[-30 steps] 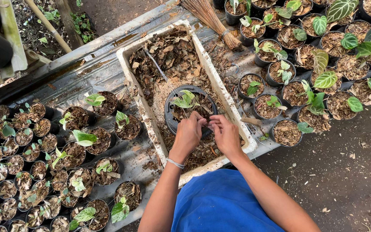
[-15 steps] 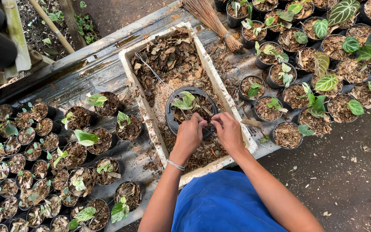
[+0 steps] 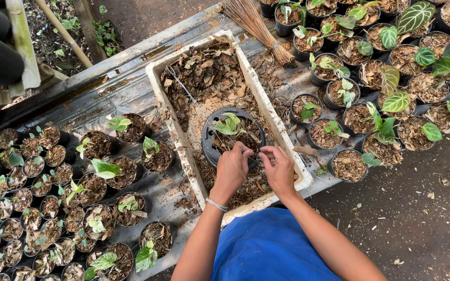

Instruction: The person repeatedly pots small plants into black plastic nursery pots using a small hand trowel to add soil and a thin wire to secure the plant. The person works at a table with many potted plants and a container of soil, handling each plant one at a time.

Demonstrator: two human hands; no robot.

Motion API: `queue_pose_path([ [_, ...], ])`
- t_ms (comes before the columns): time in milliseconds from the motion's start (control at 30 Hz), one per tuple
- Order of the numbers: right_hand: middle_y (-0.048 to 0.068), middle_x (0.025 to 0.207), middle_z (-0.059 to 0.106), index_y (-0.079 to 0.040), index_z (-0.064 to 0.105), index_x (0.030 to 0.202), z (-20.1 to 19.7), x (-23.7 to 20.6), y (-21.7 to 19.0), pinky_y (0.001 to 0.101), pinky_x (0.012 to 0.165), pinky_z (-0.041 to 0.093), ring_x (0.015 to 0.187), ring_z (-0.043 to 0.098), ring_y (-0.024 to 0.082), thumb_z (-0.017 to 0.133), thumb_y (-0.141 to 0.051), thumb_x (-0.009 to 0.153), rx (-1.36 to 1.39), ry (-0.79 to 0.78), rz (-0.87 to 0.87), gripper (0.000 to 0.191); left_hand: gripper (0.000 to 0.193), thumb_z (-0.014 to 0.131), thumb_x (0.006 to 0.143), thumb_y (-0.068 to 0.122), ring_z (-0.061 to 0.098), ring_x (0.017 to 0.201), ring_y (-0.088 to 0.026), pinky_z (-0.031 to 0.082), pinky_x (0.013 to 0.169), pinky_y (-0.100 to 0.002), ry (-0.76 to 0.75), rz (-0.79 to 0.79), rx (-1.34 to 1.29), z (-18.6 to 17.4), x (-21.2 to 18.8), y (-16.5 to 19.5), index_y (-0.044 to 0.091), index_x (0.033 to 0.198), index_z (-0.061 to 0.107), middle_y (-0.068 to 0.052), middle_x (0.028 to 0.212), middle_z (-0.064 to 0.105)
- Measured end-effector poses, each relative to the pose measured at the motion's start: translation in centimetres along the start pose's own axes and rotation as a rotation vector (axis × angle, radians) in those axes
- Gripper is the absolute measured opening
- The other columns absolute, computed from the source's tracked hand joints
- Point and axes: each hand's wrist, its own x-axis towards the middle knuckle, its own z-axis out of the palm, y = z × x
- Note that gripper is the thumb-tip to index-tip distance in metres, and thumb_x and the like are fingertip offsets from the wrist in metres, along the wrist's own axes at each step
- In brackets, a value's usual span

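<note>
While both hands are meeting at the black pot's near rim, the left hand and right hand are pinching their fingers nearly closed on something too fine to identify, above the white trough of dry leaf mulch resting on a corrugated metal bench.

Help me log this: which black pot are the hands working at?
The black pot inside the white trough; both hands touch it. Other pots stand outside.

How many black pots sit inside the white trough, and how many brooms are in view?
1 black pot sits mid-trough, at the left hand and right hand. 1 broom lies at the trough's upper right. More pots could be buried under leaves.
</note>
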Motion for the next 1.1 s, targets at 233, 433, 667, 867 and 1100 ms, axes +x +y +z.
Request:
queue_pose_path([
  [233, 0.009, 0.106, 0.074, -0.004, 0.075, 0.110, -0.2, 0.2, -0.6, 0.0285, 0.065, 0.060, 0.079, 0.074, 0.018, 0.073, -0.004, 0.093, -0.083, -0.030, -0.086, 0.017, 0.014, 0.058, 0.100, 0.012, 0.073, 0.075, -0.038, 0.056, 0.067, -0.047, -0.007, -0.027, -0.022, 0.0, 0.0, -0.1, 0.000, 0.096, 0.062, -0.017, 0.083, 0.076],
  [433, 0.010, 0.107, 0.071, -0.004, 0.072, 0.115, -0.7, 0.4, -1.0, 0.0303, 0.068, 0.062, 0.083, 0.074, 0.022, 0.073, -0.005, 0.090, -0.133, -0.130, -0.274, 0.026, 0.014, 0.059, 0.099, 0.013, 0.072, 0.074, -0.039, 0.055, 0.065, -0.049, 0.010, -0.040, 0.008, 0.0, 0.2, 0.2, 0.000, 0.094, 0.061, -0.018, 0.083, 0.076],
  [667, 0.009, 0.098, 0.068, -0.008, 0.076, 0.108, -1.2, 2.0, -1.1, 0.0408, 0.072, 0.056, 0.084, 0.069, 0.031, 0.073, -0.004, 0.088, -0.208, -0.242, -0.314, 0.020, 0.015, 0.061, 0.098, 0.015, 0.069, 0.072, -0.042, 0.053, 0.062, -0.050, -0.002, -0.059, 0.072, -0.1, 0.4, 0.8, 0.001, 0.093, 0.062, -0.022, 0.078, 0.071],
  [867, 0.010, 0.100, 0.066, -0.005, 0.071, 0.103, -1.8, 3.4, -0.8, 0.0426, 0.074, 0.055, 0.087, 0.068, 0.034, 0.067, 0.002, 0.086, -0.363, -0.397, -0.370, 0.018, 0.016, 0.064, 0.097, 0.016, 0.069, 0.075, -0.040, 0.053, 0.065, -0.048, 0.048, -0.058, -0.017, -0.7, 0.1, 1.8, 0.001, 0.092, 0.066, -0.019, 0.084, 0.072],
  [1100, 0.010, 0.099, 0.066, -0.005, 0.070, 0.108, -2.1, 3.3, -1.2, 0.0426, 0.071, 0.055, 0.085, 0.069, 0.034, 0.071, -0.003, 0.087, -0.266, -0.384, -0.435, 0.021, 0.012, 0.065, 0.096, 0.010, 0.071, 0.080, -0.038, 0.055, 0.069, -0.044, 0.113, -0.057, -0.084, -1.7, -0.4, 1.6, 0.000, 0.096, 0.070, -0.018, 0.092, 0.073],
])
